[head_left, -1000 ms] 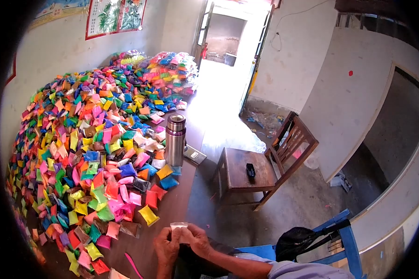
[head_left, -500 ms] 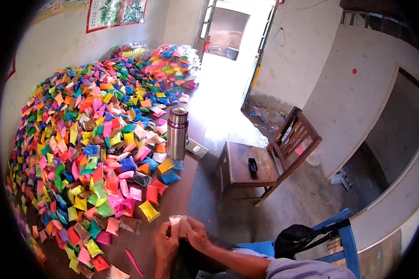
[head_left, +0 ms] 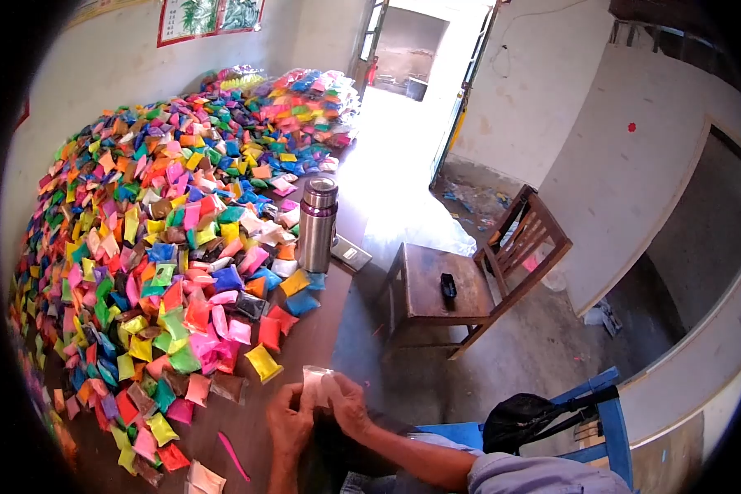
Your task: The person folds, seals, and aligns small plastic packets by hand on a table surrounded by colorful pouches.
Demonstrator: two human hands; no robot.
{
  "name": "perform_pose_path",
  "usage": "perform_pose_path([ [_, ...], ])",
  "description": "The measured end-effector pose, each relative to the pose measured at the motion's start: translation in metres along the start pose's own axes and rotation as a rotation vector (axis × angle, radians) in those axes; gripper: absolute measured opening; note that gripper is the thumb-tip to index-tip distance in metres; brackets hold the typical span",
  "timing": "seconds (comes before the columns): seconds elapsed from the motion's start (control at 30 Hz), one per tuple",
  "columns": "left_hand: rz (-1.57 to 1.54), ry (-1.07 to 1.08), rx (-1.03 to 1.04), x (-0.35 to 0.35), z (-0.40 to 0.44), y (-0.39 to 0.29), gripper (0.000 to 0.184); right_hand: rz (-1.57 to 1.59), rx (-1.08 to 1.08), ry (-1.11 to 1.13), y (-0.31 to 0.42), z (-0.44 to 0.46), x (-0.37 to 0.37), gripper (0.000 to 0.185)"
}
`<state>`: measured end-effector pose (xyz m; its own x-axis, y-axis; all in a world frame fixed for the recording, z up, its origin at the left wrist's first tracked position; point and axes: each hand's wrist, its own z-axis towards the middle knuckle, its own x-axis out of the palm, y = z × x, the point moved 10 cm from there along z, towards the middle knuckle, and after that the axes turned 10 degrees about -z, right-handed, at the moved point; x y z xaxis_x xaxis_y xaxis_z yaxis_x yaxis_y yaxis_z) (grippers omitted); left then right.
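A small clear plastic packet [head_left: 314,379] with pale pink contents is held upright between my hands at the table's front edge. The fingers of my left hand [head_left: 291,418] pinch its left side. On the other side, my right hand [head_left: 347,405] grips it with thumb and fingers closed. The packet's lower part is hidden behind the fingers. Just beyond my hands lies a yellow packet [head_left: 263,363]. A pink plastic strip [head_left: 234,456] rests on the brown table to the left of my left forearm.
A large heap of colourful packets [head_left: 156,247] covers much of the table [head_left: 325,309]. A steel thermos [head_left: 317,230] stands at its right edge, beside a small flat box [head_left: 351,253]. On the wooden chair [head_left: 440,284] sits a black object [head_left: 448,286]. A black bag [head_left: 519,424] hangs on a blue chair [head_left: 613,424].
More of the packet's clear upper end shows above my fingers, and my hands have spread slightly apart while still holding it. The whole view has shifted a little.
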<state>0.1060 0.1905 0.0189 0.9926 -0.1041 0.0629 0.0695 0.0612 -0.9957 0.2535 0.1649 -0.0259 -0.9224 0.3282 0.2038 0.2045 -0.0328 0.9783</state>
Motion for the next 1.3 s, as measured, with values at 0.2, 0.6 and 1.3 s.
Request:
perform_pose_path([
  [0.2,0.015,-0.001,0.003,0.003,0.0,-0.005,0.017,-0.003,0.03,-0.018,0.007,-0.004,0.001,0.02],
  [0.6,0.025,0.057,0.03,0.002,0.003,-0.007,0.024,0.05,0.078,-0.039,-0.002,0.001,-0.001,0.023],
  [1.3,0.021,-0.019,0.026,-0.003,0.004,-0.006,0.019,-0.167,-0.042,0.072,0.009,0.004,0.002,0.023],
])
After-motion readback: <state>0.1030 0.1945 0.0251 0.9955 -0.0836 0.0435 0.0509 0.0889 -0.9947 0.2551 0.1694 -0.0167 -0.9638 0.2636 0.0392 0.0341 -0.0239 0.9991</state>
